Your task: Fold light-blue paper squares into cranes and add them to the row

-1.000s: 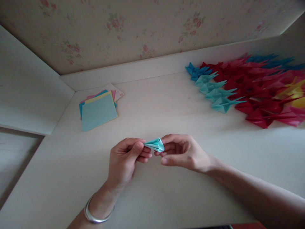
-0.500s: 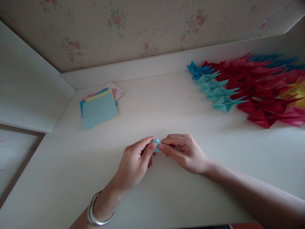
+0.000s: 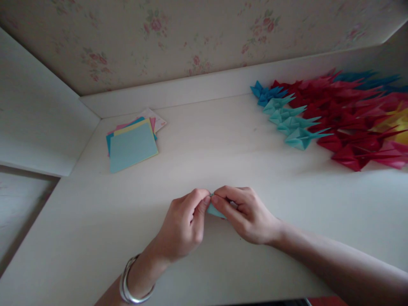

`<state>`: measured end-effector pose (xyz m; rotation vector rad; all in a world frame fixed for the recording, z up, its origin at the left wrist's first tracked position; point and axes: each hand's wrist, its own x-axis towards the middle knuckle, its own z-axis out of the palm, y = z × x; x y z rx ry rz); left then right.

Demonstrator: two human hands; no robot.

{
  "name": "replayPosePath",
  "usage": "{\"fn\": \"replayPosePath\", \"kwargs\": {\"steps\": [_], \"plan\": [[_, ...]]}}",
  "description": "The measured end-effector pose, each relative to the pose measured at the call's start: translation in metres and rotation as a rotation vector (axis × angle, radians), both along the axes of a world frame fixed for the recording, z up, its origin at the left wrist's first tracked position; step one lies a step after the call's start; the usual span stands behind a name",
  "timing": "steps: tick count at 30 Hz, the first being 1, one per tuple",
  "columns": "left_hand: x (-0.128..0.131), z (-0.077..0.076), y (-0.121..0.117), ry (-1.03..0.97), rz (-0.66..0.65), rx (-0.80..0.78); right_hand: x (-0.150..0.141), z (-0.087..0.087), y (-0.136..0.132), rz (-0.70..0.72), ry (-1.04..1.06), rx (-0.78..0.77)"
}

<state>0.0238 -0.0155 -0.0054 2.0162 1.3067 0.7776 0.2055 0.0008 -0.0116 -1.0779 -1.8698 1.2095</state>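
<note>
A small piece of folded light-blue paper (image 3: 216, 211) is pinched between my two hands, above the front middle of the white table. My left hand (image 3: 188, 219), with silver bangles at the wrist, grips its upper edge between thumb and forefinger. From the other side my right hand (image 3: 247, 212) pinches the same edge, its thumb almost touching the left one. Fingers hide most of the paper, so its full shape does not show.
To the left lies a stack of coloured paper sheets (image 3: 134, 146), light blue on top. Light-blue folded paper pieces (image 3: 299, 138) stand in a row at the right, beside many red ones (image 3: 353, 155), with pink, yellow and blue ones behind. A floral wall (image 3: 197, 38) rises at the back.
Both hands have shifted slightly down with the paper. The paper has turned, and the fingertips now meet at its top edge, with its lower part showing beneath them.
</note>
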Motion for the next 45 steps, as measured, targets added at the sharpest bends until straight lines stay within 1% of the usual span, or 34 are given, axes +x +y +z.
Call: {"fn": "replayPosePath", "kwargs": {"steps": [3, 7, 9, 11, 14, 17, 20, 22, 26, 30, 33, 37, 42, 43, 45], "plan": [[0.002, 0.003, 0.000, -0.043, 0.013, -0.048, -0.002, 0.000, -0.002, -0.032, 0.021, -0.049], [0.006, 0.001, 0.001, -0.049, 0.083, -0.062, -0.004, 0.000, 0.001, -0.014, 0.018, -0.195], [0.008, -0.001, 0.001, -0.072, 0.133, -0.074, -0.005, -0.001, 0.002, -0.014, -0.004, -0.189], [0.009, -0.002, 0.001, -0.120, 0.171, -0.118, -0.006, -0.002, 0.002, -0.031, -0.031, -0.145], [0.009, -0.002, 0.000, -0.173, 0.181, -0.207, -0.006, -0.004, 0.003, -0.053, -0.030, -0.107], [0.008, -0.002, -0.002, -0.152, 0.175, -0.239, -0.005, -0.004, 0.005, -0.016, -0.046, -0.098], [0.007, -0.002, -0.001, -0.083, 0.158, -0.210, -0.004, -0.002, 0.005, 0.019, -0.071, -0.096], [0.006, -0.002, 0.000, -0.071, 0.156, -0.184, -0.004, -0.001, 0.006, 0.037, -0.043, -0.126], [0.005, -0.002, 0.002, -0.196, 0.166, -0.167, -0.002, -0.001, 0.007, 0.140, 0.070, -0.241], [0.007, -0.005, 0.000, -0.246, 0.165, -0.190, 0.000, -0.001, 0.007, 0.192, 0.110, -0.275], [0.008, -0.007, -0.001, -0.265, 0.169, -0.200, -0.002, -0.001, 0.005, 0.172, 0.137, -0.286], [0.007, -0.007, 0.000, -0.310, 0.202, -0.220, -0.004, -0.001, 0.004, 0.113, 0.108, -0.248], [0.002, -0.003, 0.002, -0.428, 0.322, -0.297, -0.001, -0.002, 0.007, 0.010, 0.092, -0.205], [0.001, -0.003, 0.002, -0.450, 0.326, -0.303, 0.000, -0.003, 0.007, -0.001, 0.106, -0.208], [-0.001, -0.002, 0.001, -0.480, 0.294, -0.284, 0.002, -0.004, 0.007, -0.010, 0.151, -0.233]]}}
